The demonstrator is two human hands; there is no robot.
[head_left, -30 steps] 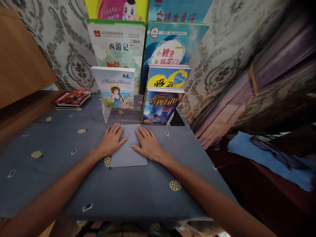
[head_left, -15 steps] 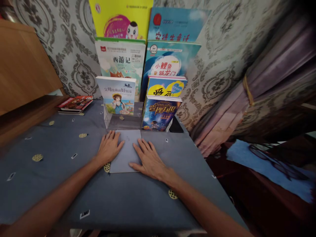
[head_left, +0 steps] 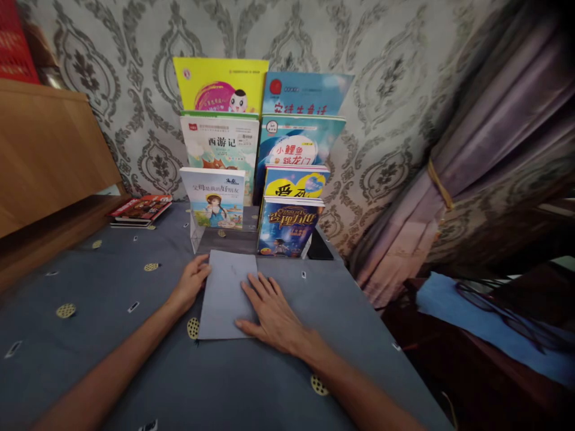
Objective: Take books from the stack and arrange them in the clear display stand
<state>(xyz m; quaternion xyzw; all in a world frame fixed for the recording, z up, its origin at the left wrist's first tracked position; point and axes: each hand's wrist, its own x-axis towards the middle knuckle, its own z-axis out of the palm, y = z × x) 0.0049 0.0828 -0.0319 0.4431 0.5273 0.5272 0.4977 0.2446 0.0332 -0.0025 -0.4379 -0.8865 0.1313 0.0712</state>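
A plain pale sheet of paper or thin booklet (head_left: 227, 305) lies on the patterned grey tablecloth, with a faint mark near its top. I cannot tell whether it has several leaves. My left hand (head_left: 191, 284) is at its upper left edge, fingers curled and closed on the edge, the fingertips partly hidden beneath. Flat across its right side rests my right hand (head_left: 274, 314), open with the fingers spread. Just beyond the paper stands a clear display rack (head_left: 194, 236) holding several upright children's books, among them a blue book (head_left: 287, 230) and a white book with a girl on it (head_left: 218, 206).
A small stack of red-covered books (head_left: 141, 209) lies at the back left beside a wooden cabinet (head_left: 54, 155). A black flat object (head_left: 321, 246) sits right of the rack. Past the table's right edge are a tied curtain (head_left: 413, 221) and glasses on blue cloth (head_left: 489, 326).
My left hand has gone from lying flat on the paper to gripping its left edge. My right hand stays spread on it. The camera view has tilted up.
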